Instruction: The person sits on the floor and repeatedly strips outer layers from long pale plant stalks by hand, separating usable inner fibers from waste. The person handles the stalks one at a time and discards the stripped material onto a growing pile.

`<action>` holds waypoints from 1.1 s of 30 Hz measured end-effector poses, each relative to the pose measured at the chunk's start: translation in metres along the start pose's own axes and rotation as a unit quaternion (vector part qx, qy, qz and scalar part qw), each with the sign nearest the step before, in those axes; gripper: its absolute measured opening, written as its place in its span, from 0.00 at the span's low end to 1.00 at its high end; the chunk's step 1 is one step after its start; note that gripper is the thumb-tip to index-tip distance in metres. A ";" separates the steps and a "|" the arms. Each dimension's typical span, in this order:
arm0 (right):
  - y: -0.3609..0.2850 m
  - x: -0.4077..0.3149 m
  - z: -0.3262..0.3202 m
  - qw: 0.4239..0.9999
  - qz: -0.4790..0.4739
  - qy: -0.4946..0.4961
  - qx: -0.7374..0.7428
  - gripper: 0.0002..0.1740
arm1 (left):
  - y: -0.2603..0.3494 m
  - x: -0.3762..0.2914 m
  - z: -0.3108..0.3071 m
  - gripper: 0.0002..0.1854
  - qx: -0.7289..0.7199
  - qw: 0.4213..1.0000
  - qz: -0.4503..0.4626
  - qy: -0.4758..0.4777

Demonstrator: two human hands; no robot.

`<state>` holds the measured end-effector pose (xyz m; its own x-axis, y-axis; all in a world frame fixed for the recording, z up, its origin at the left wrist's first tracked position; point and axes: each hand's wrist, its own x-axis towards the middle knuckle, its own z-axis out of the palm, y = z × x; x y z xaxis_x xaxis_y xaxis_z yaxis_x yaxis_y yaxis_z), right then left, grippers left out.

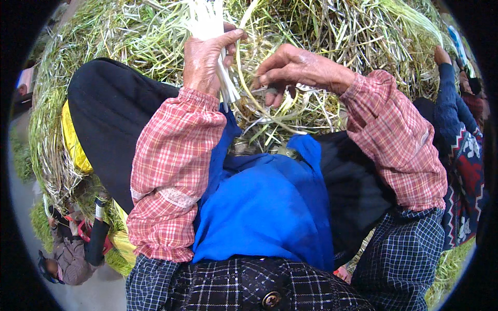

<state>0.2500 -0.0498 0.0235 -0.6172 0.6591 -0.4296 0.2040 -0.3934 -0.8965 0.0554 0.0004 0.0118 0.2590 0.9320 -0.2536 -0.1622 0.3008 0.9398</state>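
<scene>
My left hand [210, 58] is closed around a bundle of white plant stalks [205, 23]. Their cut-looking lower ends [230, 87] stick out below the palm, and strong light washes out the upper part. A long pale yellow-green strand [242, 77] passes by my left thumb tip and curves down towards my lap. To the right of this strand, my right hand [301, 72] hovers with bent fingers over loose stalks and leaf scraps [307, 109]. Its fingertips are close together, and whether they pinch something is unclear.
A large heap of green and straw-coloured stalks [128, 42] fills the area before me. A blue cloth [264, 206] covers my lap between black-clad knees. One person [461, 128] holds stalks at right; another [74, 252] is at lower left beside yellow sacking [122, 245].
</scene>
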 end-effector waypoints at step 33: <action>0.007 0.014 0.004 0.935 -0.199 0.290 0.049 0.17 | -0.005 -0.007 0.014 0.04 -0.021 0.997 0.026 0.074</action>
<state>0.2400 -0.0461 0.0119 -0.1074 0.9913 -0.0758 -0.0432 -0.0808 -0.9958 0.0673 -0.0104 0.0119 0.1072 0.9650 -0.2392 -0.2113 0.2572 0.9430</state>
